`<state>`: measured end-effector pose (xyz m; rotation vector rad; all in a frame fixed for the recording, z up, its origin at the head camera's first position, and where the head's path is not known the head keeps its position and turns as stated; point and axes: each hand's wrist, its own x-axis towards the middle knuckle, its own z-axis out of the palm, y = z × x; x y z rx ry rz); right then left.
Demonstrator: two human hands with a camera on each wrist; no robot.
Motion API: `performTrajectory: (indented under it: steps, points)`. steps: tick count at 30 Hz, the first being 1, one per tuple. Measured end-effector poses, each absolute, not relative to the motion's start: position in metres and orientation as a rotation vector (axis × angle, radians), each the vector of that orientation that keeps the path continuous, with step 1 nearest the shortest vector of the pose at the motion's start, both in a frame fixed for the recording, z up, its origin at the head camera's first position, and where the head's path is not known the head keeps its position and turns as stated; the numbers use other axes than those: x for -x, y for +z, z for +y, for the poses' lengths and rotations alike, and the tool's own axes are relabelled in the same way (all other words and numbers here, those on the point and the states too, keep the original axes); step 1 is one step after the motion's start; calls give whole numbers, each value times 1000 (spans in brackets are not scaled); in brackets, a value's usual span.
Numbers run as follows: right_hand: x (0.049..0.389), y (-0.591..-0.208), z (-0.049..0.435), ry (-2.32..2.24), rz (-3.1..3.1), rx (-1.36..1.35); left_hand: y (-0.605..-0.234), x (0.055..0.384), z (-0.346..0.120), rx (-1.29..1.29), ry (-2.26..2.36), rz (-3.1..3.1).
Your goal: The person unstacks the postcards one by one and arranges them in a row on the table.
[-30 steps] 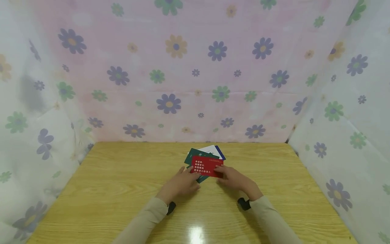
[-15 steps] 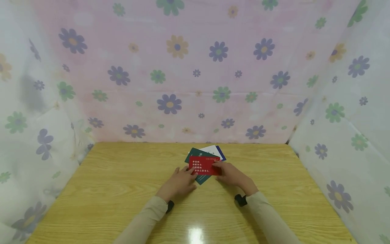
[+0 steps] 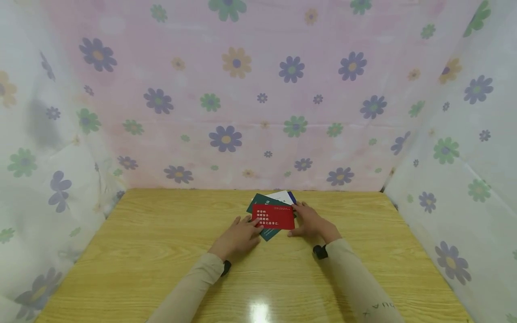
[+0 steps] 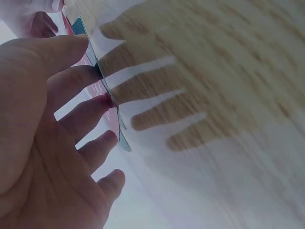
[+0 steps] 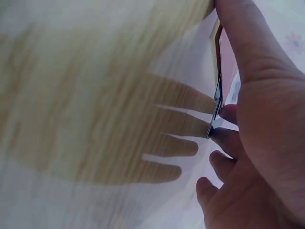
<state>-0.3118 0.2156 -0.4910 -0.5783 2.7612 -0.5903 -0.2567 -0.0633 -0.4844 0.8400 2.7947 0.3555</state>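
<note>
Left hand [image 3: 236, 237] spread, right hand [image 3: 314, 225] spread, both at the red card [image 3: 276, 216]; one uneven push could skew the green card [image 3: 269, 234] beneath!

The top card [image 3: 275, 217] is red, the backdrop [image 3: 258, 112] flowered pink.

On the red rectangular card [image 3: 282, 220], you can read white Chinese characters: 你要努力 on the second line, 自己给自己 ending the fourth. Its tiny upper-right print, and the lettering on the dark green card [image 3: 256, 204] and white card [image 3: 278, 196], you can't make out. Your beige right sleeve [image 3: 359, 280] bears dark letters, unclear.
</note>
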Motion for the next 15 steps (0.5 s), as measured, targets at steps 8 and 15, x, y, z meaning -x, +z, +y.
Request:
performTrajectory:
  steps: [8,15]
  points:
    - [320,-491,217,-651,2773,543,-485,262,-62,-834,345,2780]
    - [324,-500,219,-715,2794,560,-490,273,-65,-872,410,2778]
